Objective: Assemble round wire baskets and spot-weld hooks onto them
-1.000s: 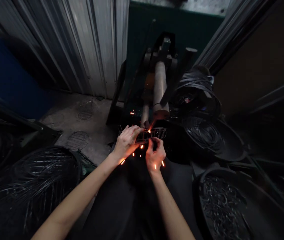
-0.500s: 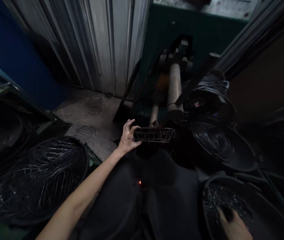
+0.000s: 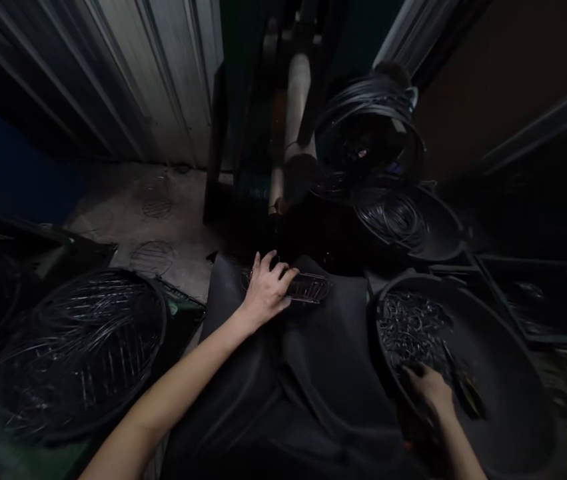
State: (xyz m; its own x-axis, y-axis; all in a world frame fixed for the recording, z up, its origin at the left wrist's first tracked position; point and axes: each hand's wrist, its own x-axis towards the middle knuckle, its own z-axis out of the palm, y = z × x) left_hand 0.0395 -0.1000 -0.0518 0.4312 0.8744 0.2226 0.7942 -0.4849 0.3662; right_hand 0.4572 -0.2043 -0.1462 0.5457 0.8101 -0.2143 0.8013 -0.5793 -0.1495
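My left hand (image 3: 268, 288) grips the left end of a small oblong wire basket (image 3: 308, 288) that rests on the dark cloth (image 3: 288, 373) over my lap. My right hand (image 3: 428, 390) reaches down into a dark round basin (image 3: 503, 400) at my right, fingers curled among a heap of small bent wire pieces (image 3: 413, 323). Whether it holds any of them is hidden in the dark. The welding machine's pale cylinder (image 3: 296, 107) rises straight ahead, with no sparks at its tip.
A stack of round wire grilles (image 3: 68, 347) fills a tub at my left. Coils of dark wire (image 3: 368, 133) and another basin (image 3: 403, 223) sit at the right of the machine. Flat wire discs (image 3: 152, 257) lie on the concrete floor. Corrugated metal sheeting (image 3: 128, 73) stands behind.
The sparks have stopped. My right hand left the basket and dropped into the right basin. My left hand brought the basket down from the machine onto my lap.
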